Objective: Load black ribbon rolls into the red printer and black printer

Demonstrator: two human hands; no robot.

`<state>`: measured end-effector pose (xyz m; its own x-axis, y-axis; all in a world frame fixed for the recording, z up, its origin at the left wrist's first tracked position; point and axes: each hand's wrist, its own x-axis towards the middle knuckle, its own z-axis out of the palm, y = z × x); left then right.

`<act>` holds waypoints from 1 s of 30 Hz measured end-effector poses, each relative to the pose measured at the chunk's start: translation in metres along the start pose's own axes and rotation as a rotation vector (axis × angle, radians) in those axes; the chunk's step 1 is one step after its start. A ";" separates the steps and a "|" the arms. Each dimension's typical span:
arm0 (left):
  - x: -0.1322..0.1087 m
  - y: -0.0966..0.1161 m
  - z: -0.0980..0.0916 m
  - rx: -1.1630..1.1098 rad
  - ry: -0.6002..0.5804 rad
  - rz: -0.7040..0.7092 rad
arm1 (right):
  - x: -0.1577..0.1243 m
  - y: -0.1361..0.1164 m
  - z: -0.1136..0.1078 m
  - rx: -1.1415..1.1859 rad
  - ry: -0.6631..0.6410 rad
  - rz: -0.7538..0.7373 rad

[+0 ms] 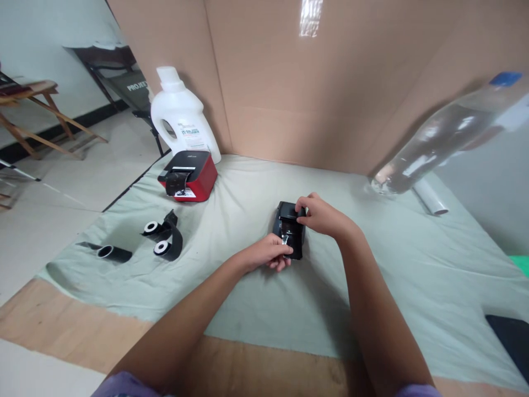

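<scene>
A small black label printer (288, 210) stands on the cloth in front of me, with a shiny black strip (294, 238) hanging out of its front. My left hand (270, 252) pinches the strip's lower left side between thumb and fingers. At the printer's top right, my right hand (316, 214) grips the lid edge with curled fingers. Part of the printer body is hidden behind the strip and my hands. To the left lie black film rolls with white cores (168, 249) and a hollow black roll (114, 253).
A red and black printer (204, 179) with black film in its slot stands at the back left, before a white jug (182, 118). A clear bottle with a blue cap (438, 143) leans at right near a white tube (430, 197). Cardboard (289, 94) walls the back.
</scene>
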<state>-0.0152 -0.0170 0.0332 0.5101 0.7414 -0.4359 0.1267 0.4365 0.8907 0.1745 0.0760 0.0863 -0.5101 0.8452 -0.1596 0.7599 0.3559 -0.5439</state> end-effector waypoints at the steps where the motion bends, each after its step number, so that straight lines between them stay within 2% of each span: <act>1: 0.000 0.001 0.000 0.003 -0.011 0.000 | 0.000 0.001 0.000 0.002 0.000 0.008; 6: -0.005 0.001 -0.006 0.057 -0.070 -0.040 | 0.003 0.005 -0.001 -0.007 -0.017 0.074; 8: -0.006 -0.001 -0.015 0.136 -0.043 -0.058 | 0.005 0.006 -0.003 -0.014 -0.040 0.110; 9: -0.005 -0.001 -0.020 0.171 0.030 -0.041 | 0.005 0.006 -0.004 -0.007 -0.054 0.129; 12: 0.004 0.003 -0.040 0.204 0.388 0.101 | 0.005 0.003 -0.007 0.071 -0.102 0.209; 13: 0.009 0.005 -0.045 0.195 0.473 0.146 | 0.005 0.002 -0.009 0.108 -0.122 0.237; 14: 0.016 0.009 -0.050 0.183 0.508 0.174 | 0.005 0.002 -0.010 0.145 -0.138 0.265; 19: 0.040 0.020 -0.051 0.133 0.420 0.158 | 0.009 0.006 -0.009 0.281 -0.212 0.371; 24: 0.039 0.014 -0.044 0.073 0.397 0.174 | 0.013 0.017 0.001 0.408 -0.207 0.358; 28: 0.038 0.004 -0.045 0.106 0.415 0.245 | 0.002 0.022 0.010 0.541 -0.183 0.351; 30: 0.039 0.001 -0.046 0.132 0.425 0.254 | -0.006 0.025 0.015 0.606 -0.154 0.301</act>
<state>-0.0339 0.0358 0.0106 0.1515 0.9695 -0.1927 0.1642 0.1675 0.9721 0.1906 0.0739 0.0610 -0.3979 0.7903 -0.4660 0.5407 -0.2083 -0.8150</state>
